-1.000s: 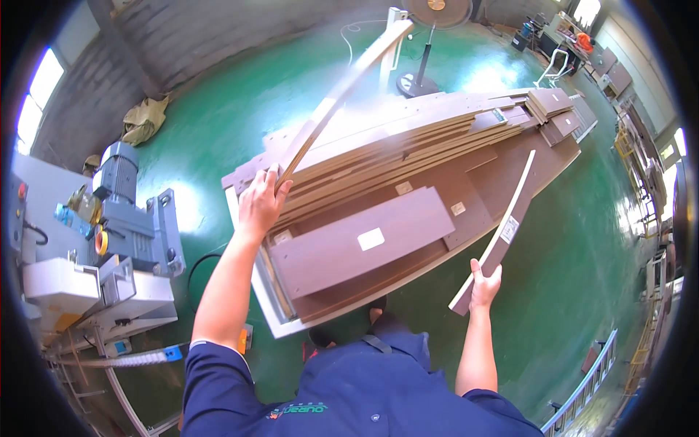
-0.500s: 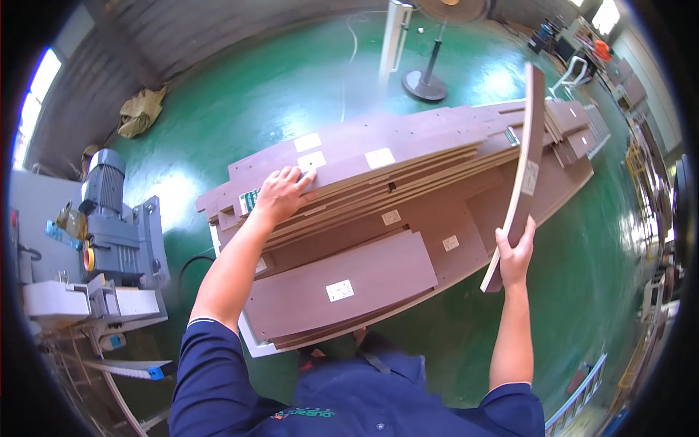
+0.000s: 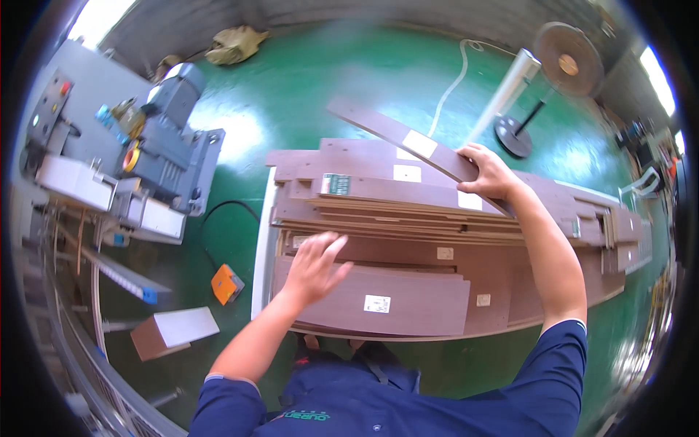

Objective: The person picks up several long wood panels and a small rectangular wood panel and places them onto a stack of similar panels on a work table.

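Observation:
My right hand (image 3: 486, 172) grips a narrow brown board (image 3: 378, 129) near its right part, thumb on the near side. The board slants above the far stack, its left end raised and away from me; a white label lies on its face. Stacked brown panels (image 3: 408, 191), with white labels and a green-and-white sticker, lie beneath it. My left hand (image 3: 317, 269) hovers with fingers apart and nothing in it, over the left end of a wide brown panel (image 3: 429, 295) that bears a printed white label. Behind that panel, more labelled boards lie low.
At the left stands a grey machine with a motor (image 3: 173, 100). An orange foot pedal (image 3: 227, 284) and a white-topped box (image 3: 175, 331) are on the green floor. A pedestal fan (image 3: 569, 60) and a white post (image 3: 506, 93) stand beyond the stack, a crumpled tan sack (image 3: 237, 45) far left.
The narrow board has swung from upright at the right to a slant over the far stack, carried by my right hand. My left hand has left the stack and come nearer. The view has turned left.

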Demonstrator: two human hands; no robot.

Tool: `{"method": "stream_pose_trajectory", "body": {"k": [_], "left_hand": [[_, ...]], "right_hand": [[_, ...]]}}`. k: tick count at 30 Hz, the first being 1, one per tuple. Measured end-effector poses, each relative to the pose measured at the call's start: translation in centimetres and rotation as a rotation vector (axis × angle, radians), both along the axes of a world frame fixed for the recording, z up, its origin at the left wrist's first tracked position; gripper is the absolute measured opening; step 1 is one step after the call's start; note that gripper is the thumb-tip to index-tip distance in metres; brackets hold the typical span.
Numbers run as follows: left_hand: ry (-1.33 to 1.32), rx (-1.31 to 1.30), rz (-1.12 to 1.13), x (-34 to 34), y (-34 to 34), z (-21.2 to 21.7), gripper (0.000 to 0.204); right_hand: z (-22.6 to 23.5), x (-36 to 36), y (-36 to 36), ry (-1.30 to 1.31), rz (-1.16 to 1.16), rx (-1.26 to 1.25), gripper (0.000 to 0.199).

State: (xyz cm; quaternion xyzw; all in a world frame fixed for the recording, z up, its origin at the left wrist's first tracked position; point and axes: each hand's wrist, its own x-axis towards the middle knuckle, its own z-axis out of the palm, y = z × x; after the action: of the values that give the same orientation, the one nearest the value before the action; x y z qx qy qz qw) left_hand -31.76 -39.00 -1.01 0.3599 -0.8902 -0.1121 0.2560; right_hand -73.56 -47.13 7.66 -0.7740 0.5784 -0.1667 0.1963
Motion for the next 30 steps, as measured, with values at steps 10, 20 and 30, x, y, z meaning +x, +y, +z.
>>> {"method": "stream_pose_trajectory", "body": {"k": [10, 20, 30], "left_hand": [[-0.016, 0.501, 1.13, 22.0, 24.5, -5.3, 0.04], [0.06, 0.71, 1.589, 30.0, 35.9, -11.5, 0.045], [1.574, 0.279, 1.799, 58.7, 23.8, -10.0, 0.063]], "right_hand": [[-2.7, 1.7, -5.8, 0.165, 0.166, 0.145, 0.06], [-10.9, -4.3, -6.0, 0.38, 0.138, 0.058, 0.072], [-7.1, -0.2, -4.6, -0.004, -0.136, -0.178, 0.063]]}}
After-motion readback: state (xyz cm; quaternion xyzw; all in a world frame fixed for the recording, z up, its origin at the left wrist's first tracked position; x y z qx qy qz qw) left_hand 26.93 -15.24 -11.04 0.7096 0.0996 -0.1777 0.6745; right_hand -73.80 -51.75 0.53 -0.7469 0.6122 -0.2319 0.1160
